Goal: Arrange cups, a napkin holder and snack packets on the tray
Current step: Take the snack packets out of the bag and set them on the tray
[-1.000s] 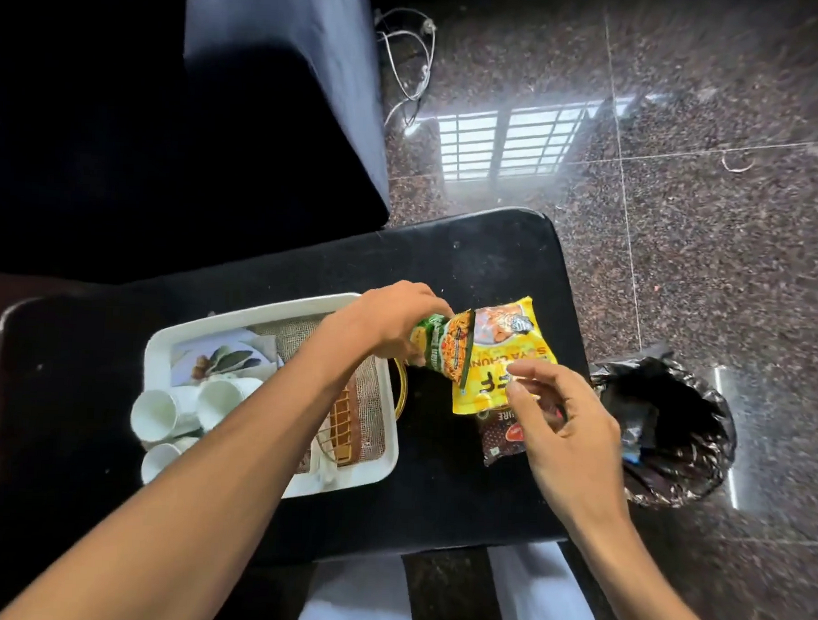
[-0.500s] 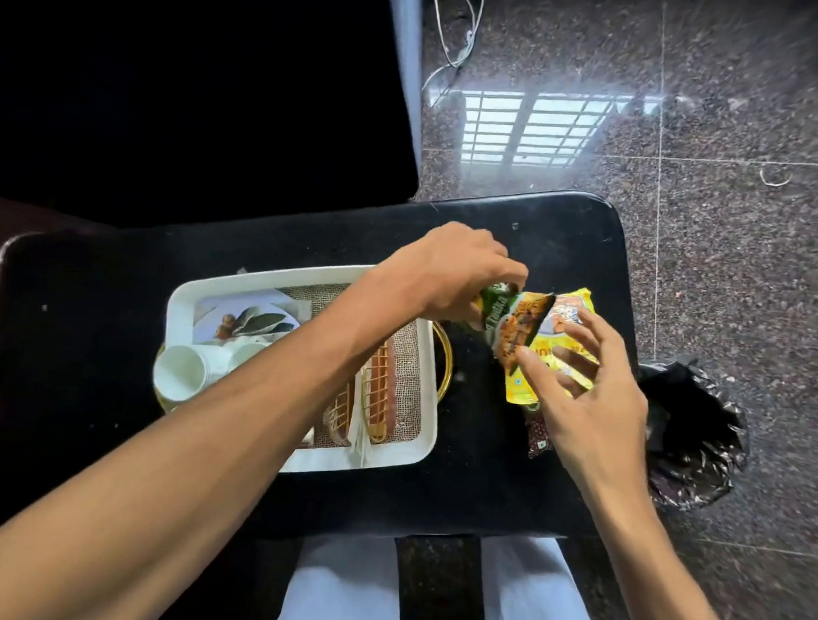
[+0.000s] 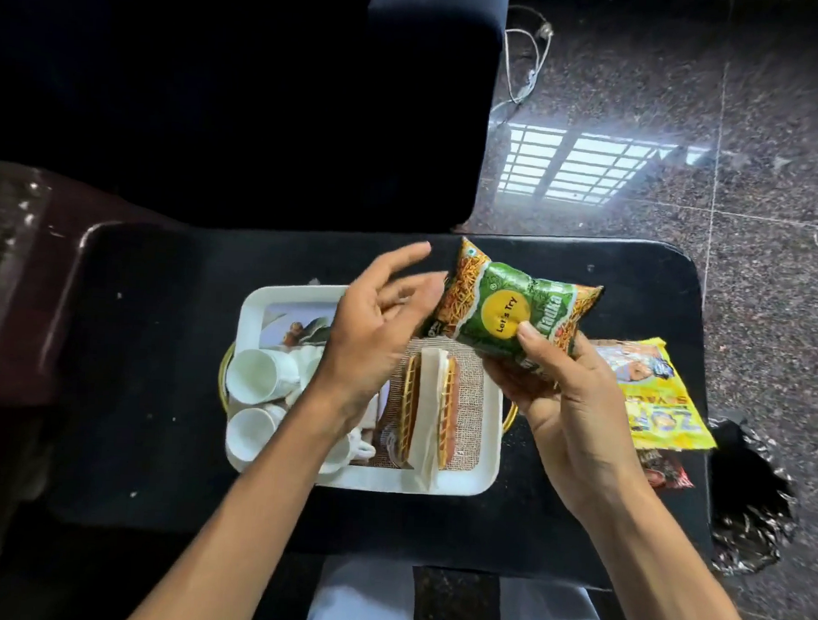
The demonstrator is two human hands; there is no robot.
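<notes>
Table: tray at centre. In tray, L side: cups lying on sides; R side: napkin holder w/ napkin. Packet held above tray's far R corner, btwn both hands. On table R of tray: 2nd packet overlapping 3rd. Bin bag on floor R of table

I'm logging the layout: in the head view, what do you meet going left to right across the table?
White cups → napkin holder → green snack packet → yellow snack packet.
</notes>
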